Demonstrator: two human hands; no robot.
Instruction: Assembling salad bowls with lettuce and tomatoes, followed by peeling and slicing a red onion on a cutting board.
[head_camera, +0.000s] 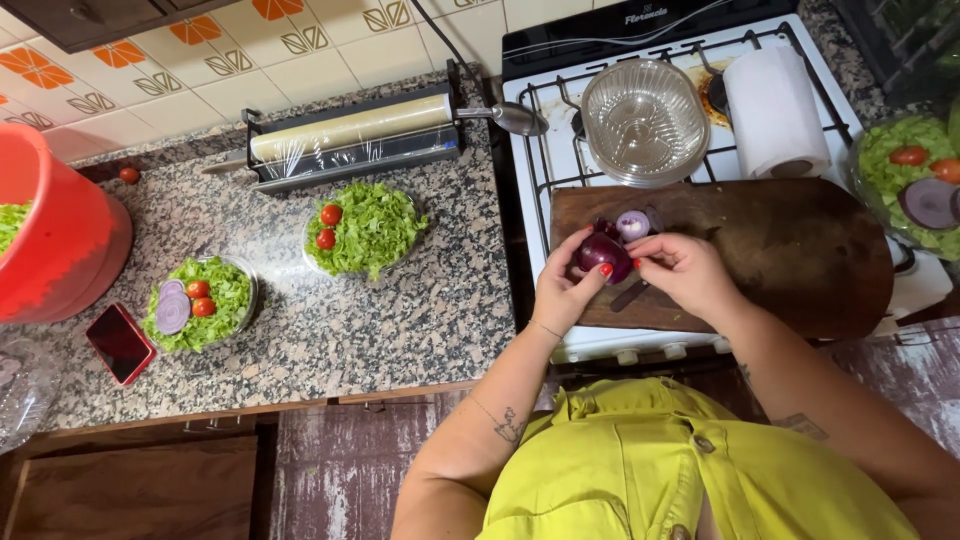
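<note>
My left hand (562, 290) holds a red onion (603, 252) over a dark wooden cutting board (790, 255) that lies across the stove. My right hand (685, 270) pinches the onion's right side with its fingertips. A cut onion slice (632, 224) lies on the board just behind the onion. A dark knife handle (630, 295) shows under my hands on the board.
An empty glass bowl (645, 120) and a paper towel roll (775, 110) sit on the white stove (560, 130). Salad bowls (365, 230) (200, 300) (915, 180) stand around. A cling film dispenser (350, 135), a red tub (55, 230) and a red phone (120, 343) are on the granite counter.
</note>
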